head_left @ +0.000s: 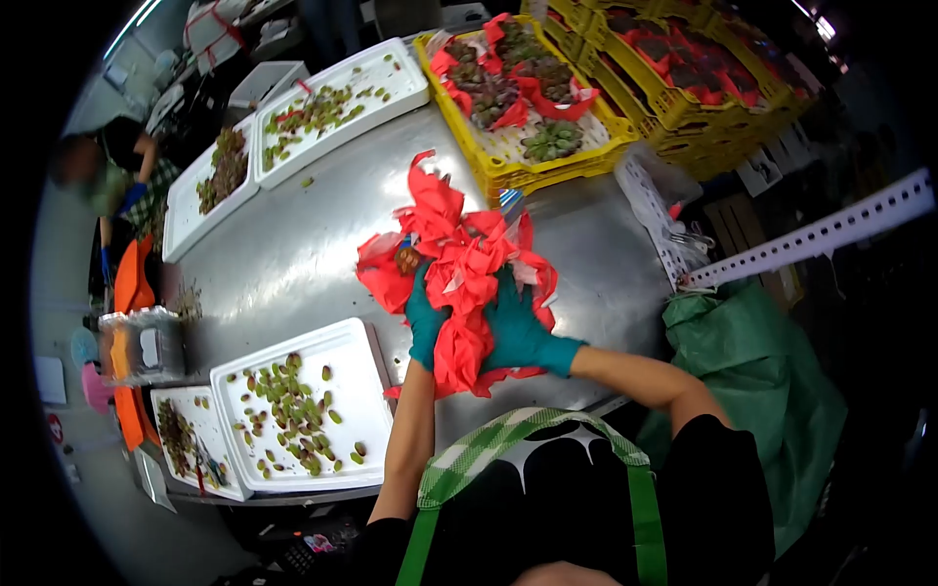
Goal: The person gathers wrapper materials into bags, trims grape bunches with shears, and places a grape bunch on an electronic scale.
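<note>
My left hand (426,314) and my right hand (520,330), both in teal gloves, press in from either side on a bundle of crumpled red sheets (457,269). The fingers of both hands are partly buried in its folds. A small brownish-orange object (407,259) shows at the bundle's left side, too small to name. The bundle is over the metal table (606,269). Beyond it stands a yellow crate (489,176) holding succulents (552,142) and more red sheets.
White trays with loose succulent leaves (293,405) stand at the near left; more white trays (386,112) stand at the back left. Stacked yellow crates (674,122) fill the back right. A perforated metal bar (811,230) juts in above a green bag (752,381). Another person (122,171) works at far left.
</note>
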A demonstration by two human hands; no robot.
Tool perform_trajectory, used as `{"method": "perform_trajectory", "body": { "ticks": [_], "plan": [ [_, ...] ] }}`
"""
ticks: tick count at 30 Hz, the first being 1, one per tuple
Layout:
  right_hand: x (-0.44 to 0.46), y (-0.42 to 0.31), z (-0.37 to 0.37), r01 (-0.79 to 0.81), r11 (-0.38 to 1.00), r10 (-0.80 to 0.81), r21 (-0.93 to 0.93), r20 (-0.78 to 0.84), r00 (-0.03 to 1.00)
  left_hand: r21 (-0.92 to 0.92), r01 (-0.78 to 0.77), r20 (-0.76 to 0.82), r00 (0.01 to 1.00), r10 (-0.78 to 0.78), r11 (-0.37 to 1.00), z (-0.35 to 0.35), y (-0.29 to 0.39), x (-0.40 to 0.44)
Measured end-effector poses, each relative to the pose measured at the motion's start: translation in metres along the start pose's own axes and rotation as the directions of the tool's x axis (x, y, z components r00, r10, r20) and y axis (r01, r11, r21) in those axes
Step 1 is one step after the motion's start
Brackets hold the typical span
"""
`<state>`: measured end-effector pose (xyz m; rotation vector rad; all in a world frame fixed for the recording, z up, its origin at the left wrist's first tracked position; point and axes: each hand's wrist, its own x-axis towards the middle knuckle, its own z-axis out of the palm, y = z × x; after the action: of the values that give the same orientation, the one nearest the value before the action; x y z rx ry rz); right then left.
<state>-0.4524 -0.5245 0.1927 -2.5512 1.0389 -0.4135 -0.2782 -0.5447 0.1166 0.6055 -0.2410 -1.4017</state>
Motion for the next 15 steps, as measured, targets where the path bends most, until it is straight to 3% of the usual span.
{"method": "perform_trajectory", "body": {
  "ticks": [1, 2, 3, 4, 5, 6, 7, 9, 10, 11, 14, 15],
  "plan": [
    [-0.006, -0.014, -0.010, -0.121, 0.988, 0.126, -0.098, 0.045, 0.991, 0.168, -0.012, 0.025, 1.000, 0.008, 0.986, -0.001, -0.004, -0.007],
    [-0.011, -0.014, 0.000, -0.167, 0.972, 0.162, -0.165, -0.048, 0.986, 0.330, -0.031, 0.053, 0.998, 0.014, 0.944, -0.002, -0.008, -0.016],
    [-0.011, -0.005, 0.017, -0.215, 0.948, 0.184, -0.235, -0.146, 0.972, 0.777, -0.231, 0.208, 0.972, 0.108, 0.586, 0.049, 0.012, -0.045],
    [-0.012, 0.001, 0.025, -0.268, 0.917, 0.202, -0.295, -0.236, 0.951, 0.702, -0.176, 0.194, 0.980, 0.052, 0.691, 0.066, 0.017, -0.052],
    [-0.010, -0.001, 0.007, -0.279, 0.960, 0.256, -0.014, -0.359, 0.898, 0.617, -0.107, 0.181, 0.983, -0.008, 0.780, 0.078, 0.020, -0.058],
    [-0.009, 0.002, -0.015, -0.234, 0.971, 0.199, -0.058, -0.352, 0.915, 0.521, -0.027, 0.178, 0.981, -0.078, 0.853, 0.085, 0.017, -0.060],
    [-0.013, 0.003, -0.037, -0.199, 0.975, 0.155, -0.098, -0.339, 0.928, 0.420, 0.150, 0.122, 0.968, -0.220, 0.895, 0.068, 0.009, -0.058],
    [-0.022, 0.010, -0.076, -0.141, 0.966, 0.061, -0.219, -0.337, 0.940, 0.150, 0.474, 0.209, 0.842, -0.497, 0.867, 0.072, -0.006, -0.056],
    [-0.031, 0.012, -0.075, -0.200, 0.950, 0.108, -0.239, -0.350, 0.930, 0.021, 0.627, 0.266, 0.748, -0.609, 0.779, 0.073, -0.013, -0.058],
    [-0.036, 0.019, -0.071, -0.253, 0.931, 0.144, -0.262, -0.372, 0.917, 0.135, 0.500, 0.245, 0.820, -0.517, 0.856, 0.075, -0.032, -0.058],
    [-0.051, 0.054, -0.045, -0.369, 0.910, 0.286, -0.190, -0.356, 0.890, 0.184, 0.582, 0.226, 0.759, -0.610, 0.792, 0.063, -0.073, -0.035],
    [-0.052, 0.073, -0.037, -0.400, 0.903, 0.333, -0.157, -0.331, 0.883, 0.598, 0.256, 0.358, 0.762, -0.539, 0.759, 0.079, -0.073, -0.030]
  ]
}}
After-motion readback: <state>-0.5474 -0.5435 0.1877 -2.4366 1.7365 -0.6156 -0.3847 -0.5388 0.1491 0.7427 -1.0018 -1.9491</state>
